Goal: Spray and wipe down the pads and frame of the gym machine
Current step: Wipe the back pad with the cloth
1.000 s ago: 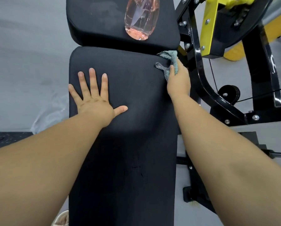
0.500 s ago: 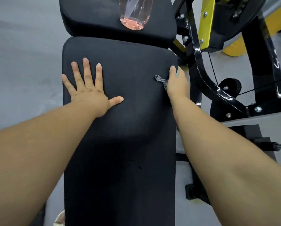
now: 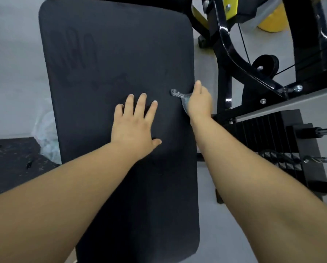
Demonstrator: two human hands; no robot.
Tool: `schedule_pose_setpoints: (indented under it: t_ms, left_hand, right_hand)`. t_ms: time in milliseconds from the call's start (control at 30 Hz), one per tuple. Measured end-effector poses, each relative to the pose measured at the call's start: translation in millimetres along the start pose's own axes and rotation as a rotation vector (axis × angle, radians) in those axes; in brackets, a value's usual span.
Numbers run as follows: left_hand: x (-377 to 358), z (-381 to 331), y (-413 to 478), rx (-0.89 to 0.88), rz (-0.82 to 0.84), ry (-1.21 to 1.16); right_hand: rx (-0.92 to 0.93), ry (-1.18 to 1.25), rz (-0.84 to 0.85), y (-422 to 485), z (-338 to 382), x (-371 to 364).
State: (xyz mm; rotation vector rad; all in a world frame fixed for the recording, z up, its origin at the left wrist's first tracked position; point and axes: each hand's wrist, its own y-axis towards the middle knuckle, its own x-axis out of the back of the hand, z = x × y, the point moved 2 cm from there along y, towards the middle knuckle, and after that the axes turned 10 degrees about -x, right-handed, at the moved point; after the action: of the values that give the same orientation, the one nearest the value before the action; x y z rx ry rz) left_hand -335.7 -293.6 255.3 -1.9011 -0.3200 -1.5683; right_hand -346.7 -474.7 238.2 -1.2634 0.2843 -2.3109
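At the centre of the head view, a long black pad (image 3: 111, 54) runs from the top of the picture towards the bottom, its surface matte and its corners rounded. The left hand (image 3: 134, 128) lies flat on the middle of the pad, palm down. Its fingers are straight and slightly spread, the thumb points to the right, and it holds nothing. The right hand (image 3: 199, 101) sits at the pad's right edge and grips a grey-blue cloth (image 3: 179, 95). The thumb points up along the edge, and the fingers curl over the side, out of sight. One patterned corner of the cloth sticks out to the left and lies on the pad just beside the left hand's fingertips, not touching them. A faint hand-shaped mark (image 3: 79, 48) shows on the upper left of the pad.

To the right of the pad stands the glossy black frame (image 3: 227, 48), curved and bolted, with a yellow plate (image 3: 230, 8) at the top. A black pulley wheel (image 3: 266, 64) hangs near it, and a dark weight stack (image 3: 268, 126) sits lower down. To the left, a clear plastic bag (image 3: 45, 133) lies on the grey floor (image 3: 11, 63) beside a black rubber mat (image 3: 11, 160).
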Motion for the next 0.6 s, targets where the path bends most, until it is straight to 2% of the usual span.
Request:
schedule_pose_setpoints:
  t_ms: [133,233,333,400,600]
  left_hand:
    - [-8.1,-2.9,4.0,0.010,0.045,0.072]
    - [-11.0,-5.2,4.7,0.012,0.042,0.091]
    - [-12.6,-3.7,4.7,0.011,0.038,0.103]
    - [-12.9,-3.4,4.5,0.016,0.041,0.106]
    - [-11.7,-2.2,4.4,0.009,0.042,0.118]
  right_hand:
    - [0.048,0.012,-0.040,6.7,-8.5,-8.7]
    - [0.050,0.022,-0.076,-27.4,-65.0,-0.9]
    - [-0.039,-0.008,-0.087,-71.8,-134.1,9.8]
    - [-0.088,-0.019,-0.055,-90.7,-154.4,14.2]
    - [-0.085,-0.001,-0.133,-33.5,-53.7,2.5]
